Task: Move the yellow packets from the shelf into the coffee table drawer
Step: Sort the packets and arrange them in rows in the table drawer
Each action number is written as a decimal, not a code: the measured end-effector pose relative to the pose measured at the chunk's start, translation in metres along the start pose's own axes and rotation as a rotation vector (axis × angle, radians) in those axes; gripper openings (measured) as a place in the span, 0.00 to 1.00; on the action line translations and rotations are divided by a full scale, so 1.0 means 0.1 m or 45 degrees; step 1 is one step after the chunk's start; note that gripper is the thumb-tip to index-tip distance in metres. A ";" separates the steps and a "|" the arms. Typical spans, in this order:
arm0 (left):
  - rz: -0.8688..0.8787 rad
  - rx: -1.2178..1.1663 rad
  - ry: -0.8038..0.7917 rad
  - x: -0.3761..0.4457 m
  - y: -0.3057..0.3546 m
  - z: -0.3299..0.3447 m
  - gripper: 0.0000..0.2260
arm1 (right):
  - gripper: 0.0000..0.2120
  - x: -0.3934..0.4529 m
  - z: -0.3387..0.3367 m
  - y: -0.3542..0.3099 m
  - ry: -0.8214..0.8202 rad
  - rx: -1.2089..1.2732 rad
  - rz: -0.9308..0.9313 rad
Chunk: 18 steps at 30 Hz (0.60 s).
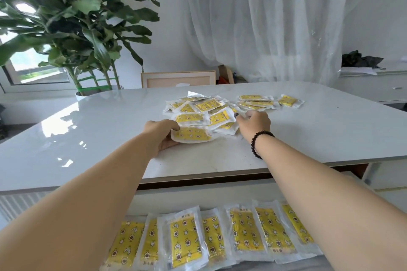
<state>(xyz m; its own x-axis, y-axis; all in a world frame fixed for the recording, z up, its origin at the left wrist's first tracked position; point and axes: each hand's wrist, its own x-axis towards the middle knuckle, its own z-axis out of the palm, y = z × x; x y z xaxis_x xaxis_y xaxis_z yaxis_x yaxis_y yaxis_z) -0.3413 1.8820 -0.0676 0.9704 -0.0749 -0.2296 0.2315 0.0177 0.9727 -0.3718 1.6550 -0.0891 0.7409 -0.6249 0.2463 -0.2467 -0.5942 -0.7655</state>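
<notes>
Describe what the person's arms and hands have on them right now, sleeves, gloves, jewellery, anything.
Both forearms are bare as far as the head view shows: no sleeves in view and no gloves. The right hand has a bracelet of dark round beads around its wrist. The left hand and its wrist carry nothing: no watch or band. No rings show on either hand, though several fingers are hidden.

Leafy plant (72, 20) past the table's far left corner, window (28, 59) behind it, sheer curtain (264, 20) beyond the far edge, wooden frame (178, 79) below, dark bag (359, 59) on a sideboard (374, 86) right.
</notes>
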 end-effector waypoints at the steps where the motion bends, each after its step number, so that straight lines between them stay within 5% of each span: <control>1: 0.016 0.034 0.010 -0.01 -0.02 0.01 0.16 | 0.13 -0.01 0.01 -0.02 -0.049 -0.113 -0.008; 5: 0.046 0.087 0.026 0.00 -0.07 0.03 0.37 | 0.09 0.01 0.08 -0.02 -0.055 -0.111 0.014; 13: 0.183 0.134 0.012 0.02 -0.11 0.05 0.10 | 0.07 -0.02 -0.09 -0.10 0.470 0.762 0.330; 18: 0.255 0.097 0.062 0.04 -0.14 0.05 0.10 | 0.28 -0.10 -0.06 -0.08 0.090 0.442 0.231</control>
<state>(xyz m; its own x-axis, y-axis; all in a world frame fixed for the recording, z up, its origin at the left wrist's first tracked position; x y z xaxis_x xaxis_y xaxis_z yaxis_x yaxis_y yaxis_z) -0.3413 1.8765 -0.0820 0.9991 -0.0288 -0.0308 0.0294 -0.0478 0.9984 -0.3813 1.6632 -0.0817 0.6567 -0.7446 0.1196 -0.1351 -0.2722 -0.9527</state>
